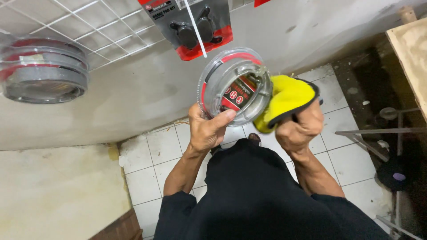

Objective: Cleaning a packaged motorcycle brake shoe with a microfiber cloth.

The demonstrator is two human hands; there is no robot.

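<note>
My left hand (208, 129) grips a round clear plastic package (233, 86) with a red and black label, holding it from below in front of the wall. My right hand (299, 126) is closed on a yellow cloth (287, 100) with a dark edge, and the cloth presses against the package's right side. Both forearms reach up from my dark shirt at the bottom of the view.
A white wire grid (89, 31) hangs on the wall. On it are several stacked round clear packages (42, 71) at the left and a black-and-red carded pack (193, 29) above. White floor tiles (153, 155) lie below; a wooden board (411, 58) and metal bars (378, 131) are at the right.
</note>
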